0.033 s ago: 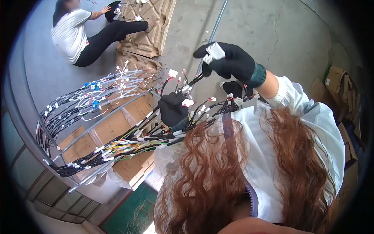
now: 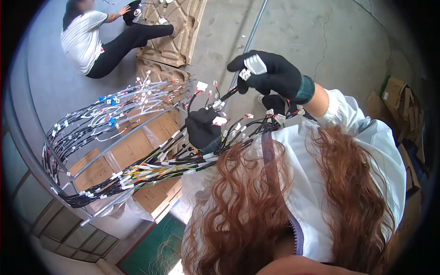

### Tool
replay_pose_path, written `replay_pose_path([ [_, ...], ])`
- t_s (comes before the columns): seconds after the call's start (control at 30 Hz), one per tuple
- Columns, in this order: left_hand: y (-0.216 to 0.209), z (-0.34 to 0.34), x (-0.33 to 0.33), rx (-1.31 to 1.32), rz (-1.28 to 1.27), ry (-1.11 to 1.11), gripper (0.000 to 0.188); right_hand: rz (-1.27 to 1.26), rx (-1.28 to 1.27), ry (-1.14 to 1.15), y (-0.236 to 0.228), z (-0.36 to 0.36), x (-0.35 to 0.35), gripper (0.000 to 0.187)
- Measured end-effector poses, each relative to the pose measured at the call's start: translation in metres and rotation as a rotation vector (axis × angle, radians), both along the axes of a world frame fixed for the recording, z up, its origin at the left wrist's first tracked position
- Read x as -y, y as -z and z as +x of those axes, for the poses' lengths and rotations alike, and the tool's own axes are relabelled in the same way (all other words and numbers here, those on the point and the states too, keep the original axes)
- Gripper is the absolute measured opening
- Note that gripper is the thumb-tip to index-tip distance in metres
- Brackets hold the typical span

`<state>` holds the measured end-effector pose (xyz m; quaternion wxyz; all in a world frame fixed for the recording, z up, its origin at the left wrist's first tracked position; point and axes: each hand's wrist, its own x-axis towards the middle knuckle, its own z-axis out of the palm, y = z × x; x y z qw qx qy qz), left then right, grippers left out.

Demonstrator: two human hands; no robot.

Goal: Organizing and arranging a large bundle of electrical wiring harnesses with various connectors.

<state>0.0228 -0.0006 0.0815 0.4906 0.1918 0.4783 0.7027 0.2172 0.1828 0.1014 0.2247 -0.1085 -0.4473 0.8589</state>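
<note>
My right hand (image 2: 271, 75), in a black glove with a green cuff, is raised and closed on the end of a black cable. White plastic connectors stick out of its fingers: a wide ribbed connector (image 2: 255, 64) and a smaller connector (image 2: 244, 74) beside it. Lower and to the left, my left hand (image 2: 202, 129), gloved alike, is closed around part of a black wire harness (image 2: 149, 172). A white connector (image 2: 220, 121) shows against that glove, and another white connector (image 2: 201, 86) with red wires stands above it. The wires inside the left fist are hidden.
A metal rail frame (image 2: 121, 142) carries the harness, with a second group of grey and black cables (image 2: 82, 126) beyond. Cardboard boxes (image 2: 130, 140) lie beneath. Another person (image 2: 87, 41) sits at the far left beside a brown moulded pallet (image 2: 174, 43). Flattened cardboard (image 2: 396, 101) leans at the right.
The white connectors in my right hand have shifted slightly down and tilted a little. My left hand stays nearly in place on the harness.
</note>
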Motion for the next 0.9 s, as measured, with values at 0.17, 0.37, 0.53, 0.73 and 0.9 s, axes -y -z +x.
replay_pose_path([
  [0.17, -0.001, -0.003, -0.009, 0.258, 0.302, 0.216, 0.036, 0.093, -0.172, 0.109, -0.001, 0.002, 0.005, 0.026],
  [0.37, 0.002, -0.007, -0.010, 0.292, 0.320, 0.248, 0.038, 0.283, -0.331, 0.136, 0.013, -0.005, -0.001, 0.021],
  [0.53, 0.000, -0.006, -0.008, 0.254, 0.293, 0.268, 0.037, 0.241, -0.307, 0.126, 0.014, -0.002, 0.001, 0.019],
  [0.73, 0.014, 0.004, -0.001, 0.297, 0.209, -0.035, 0.037, 0.270, -0.257, 0.136, 0.014, 0.005, 0.002, 0.018],
  [0.9, 0.009, 0.001, -0.003, 0.492, 0.343, 0.115, 0.036, 0.268, -0.381, 0.106, 0.016, -0.003, 0.003, 0.025],
])
